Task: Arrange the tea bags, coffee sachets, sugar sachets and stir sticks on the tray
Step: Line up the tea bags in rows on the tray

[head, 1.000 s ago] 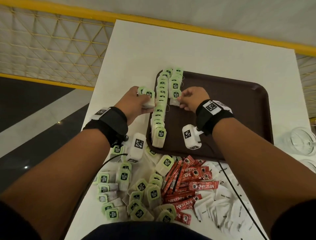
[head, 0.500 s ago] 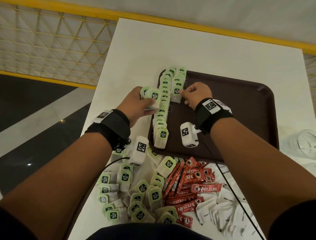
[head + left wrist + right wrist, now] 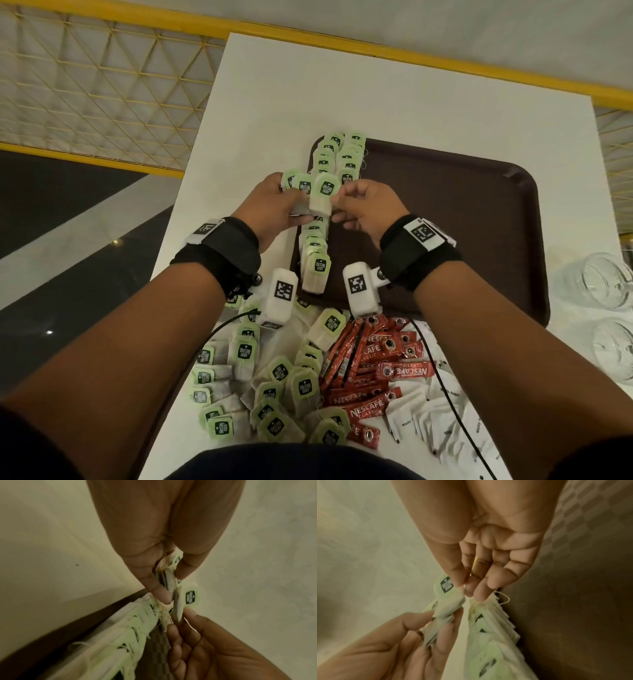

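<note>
My left hand (image 3: pixel 301 207) grips a small stack of green-tagged tea bags (image 3: pixel 297 186) above the left rim of the brown tray (image 3: pixel 479 222). My right hand (image 3: pixel 337 202) meets it and pinches the front tea bag (image 3: pixel 322 197) between thumb and forefinger. In the left wrist view the stack (image 3: pixel 164 577) sits in my fingers and the pinched bag (image 3: pixel 190 596) sticks out. The right wrist view shows the same pinch on the bag (image 3: pixel 447 588). Two rows of tea bags (image 3: pixel 337 159) lie along the tray's left side, the longer one reaching its near end (image 3: pixel 315 263).
Loose tea bags (image 3: pixel 274 377) lie heaped on the white table near me, with red coffee sachets (image 3: pixel 373 363) and white sugar sachets (image 3: pixel 438 411) to their right. Glass jars (image 3: pixel 606 281) stand at the right edge. A yellow railing (image 3: pixel 376 37) runs behind the table.
My right hand left the tea bag row on the tray and came back to the stack, taking hold of its front bag. My left hand shifted right with the stack.
</note>
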`<action>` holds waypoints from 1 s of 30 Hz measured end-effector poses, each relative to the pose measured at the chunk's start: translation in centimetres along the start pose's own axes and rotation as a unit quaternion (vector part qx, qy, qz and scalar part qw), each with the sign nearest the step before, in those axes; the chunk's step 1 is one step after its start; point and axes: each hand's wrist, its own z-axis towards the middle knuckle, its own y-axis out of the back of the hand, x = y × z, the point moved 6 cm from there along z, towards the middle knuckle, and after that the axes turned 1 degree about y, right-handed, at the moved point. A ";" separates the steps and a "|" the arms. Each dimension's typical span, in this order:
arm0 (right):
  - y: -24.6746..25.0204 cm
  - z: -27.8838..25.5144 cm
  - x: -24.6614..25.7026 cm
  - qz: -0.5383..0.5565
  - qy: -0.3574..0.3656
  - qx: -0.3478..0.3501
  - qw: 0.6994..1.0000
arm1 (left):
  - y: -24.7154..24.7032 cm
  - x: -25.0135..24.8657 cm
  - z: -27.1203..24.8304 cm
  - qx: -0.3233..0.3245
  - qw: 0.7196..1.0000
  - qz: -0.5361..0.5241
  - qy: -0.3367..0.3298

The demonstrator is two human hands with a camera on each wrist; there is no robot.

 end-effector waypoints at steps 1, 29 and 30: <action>0.3 0.1 -0.2 0.010 -0.009 -0.009 1.000 | 0.2 -0.1 0.0 -0.002 1.000 -0.003 -0.001; -0.1 -1.1 0.7 -0.154 0.036 0.024 0.987 | 0.5 0.1 -0.4 0.025 0.999 0.040 -0.013; -0.6 -1.4 0.5 -0.136 0.035 0.041 0.989 | 0.2 0.2 -0.4 0.026 0.998 0.061 -0.018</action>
